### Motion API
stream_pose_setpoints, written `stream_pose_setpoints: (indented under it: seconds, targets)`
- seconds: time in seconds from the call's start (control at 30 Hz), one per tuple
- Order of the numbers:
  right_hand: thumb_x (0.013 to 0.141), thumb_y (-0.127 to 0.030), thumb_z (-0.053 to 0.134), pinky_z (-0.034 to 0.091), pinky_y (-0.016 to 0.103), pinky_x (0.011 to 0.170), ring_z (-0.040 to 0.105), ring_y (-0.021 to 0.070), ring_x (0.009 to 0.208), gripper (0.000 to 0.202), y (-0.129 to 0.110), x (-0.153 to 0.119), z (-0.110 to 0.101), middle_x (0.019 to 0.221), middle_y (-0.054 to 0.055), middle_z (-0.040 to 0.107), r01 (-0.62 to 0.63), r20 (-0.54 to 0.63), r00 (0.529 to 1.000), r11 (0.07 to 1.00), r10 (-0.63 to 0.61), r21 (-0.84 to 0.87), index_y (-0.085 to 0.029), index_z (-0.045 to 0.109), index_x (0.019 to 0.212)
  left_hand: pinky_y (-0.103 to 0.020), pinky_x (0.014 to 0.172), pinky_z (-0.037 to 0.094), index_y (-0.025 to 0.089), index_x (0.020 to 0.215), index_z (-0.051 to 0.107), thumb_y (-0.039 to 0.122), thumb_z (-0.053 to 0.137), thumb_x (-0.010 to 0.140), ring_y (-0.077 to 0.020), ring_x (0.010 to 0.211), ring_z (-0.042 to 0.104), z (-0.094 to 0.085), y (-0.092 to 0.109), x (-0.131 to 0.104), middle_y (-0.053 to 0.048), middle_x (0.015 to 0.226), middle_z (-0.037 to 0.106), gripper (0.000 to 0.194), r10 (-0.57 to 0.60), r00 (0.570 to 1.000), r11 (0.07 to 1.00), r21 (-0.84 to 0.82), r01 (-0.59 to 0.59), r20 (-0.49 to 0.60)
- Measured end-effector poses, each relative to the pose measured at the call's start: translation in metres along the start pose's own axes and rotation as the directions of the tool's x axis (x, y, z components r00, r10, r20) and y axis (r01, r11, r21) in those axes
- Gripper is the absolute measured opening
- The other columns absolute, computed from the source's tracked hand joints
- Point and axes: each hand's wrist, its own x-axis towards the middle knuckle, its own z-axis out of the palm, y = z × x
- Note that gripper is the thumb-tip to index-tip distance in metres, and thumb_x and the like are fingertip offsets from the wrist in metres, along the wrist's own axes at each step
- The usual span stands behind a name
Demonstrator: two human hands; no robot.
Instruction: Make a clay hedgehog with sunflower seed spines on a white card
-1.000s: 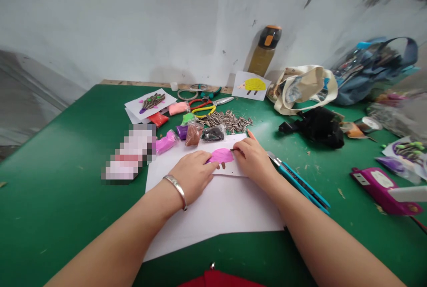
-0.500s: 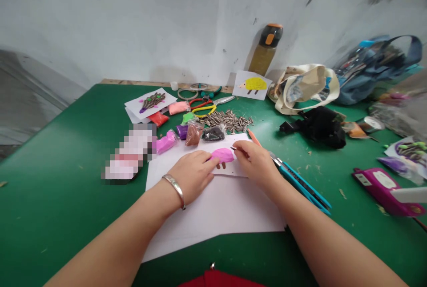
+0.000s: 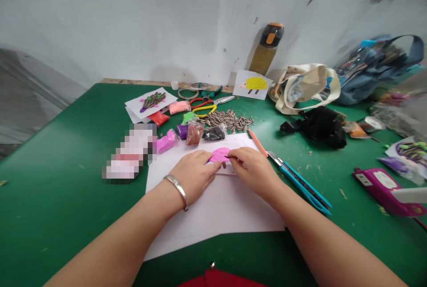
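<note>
Now a small dark sliver [image 3: 227, 157] is pinched by the right hand [image 3: 254, 169], tip over the pink patch [image 3: 219, 154], whose left side is covered by the open left hand [image 3: 195, 173].

One view, head: worn on the person's head, above the near edge of the green table [image 3: 66, 145], facing forward and angled down. Range: forearms near, hands mid-frame, grey-white wall [image 3: 116, 20] behind the table's far edge. Shared coverage: none, the view being single.
</note>
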Motion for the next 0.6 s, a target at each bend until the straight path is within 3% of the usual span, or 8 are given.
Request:
stream_pose_setpoints:
  seconds: [0.6]
  targets:
    - [0.085, -0.014, 0.050, 0.042, 0.027, 0.073, 0.060, 0.0164, 0.081, 0.017, -0.0017, 0.0024, -0.0029, 0.083, 0.004, 0.067, -0.068, 0.114, 0.991, 0.997, 0.071, -0.032, -0.018, 0.066, 0.087, -0.039, 0.083, 0.044, 0.023, 0.119, 0.055, 0.021, 0.052, 0.086, -0.0230, 0.095, 0.051, -0.0036, 0.0047, 0.0010, -0.008, 0.104, 0.055, 0.033, -0.035, 0.998, 0.999, -0.014, 0.036, 0.059]
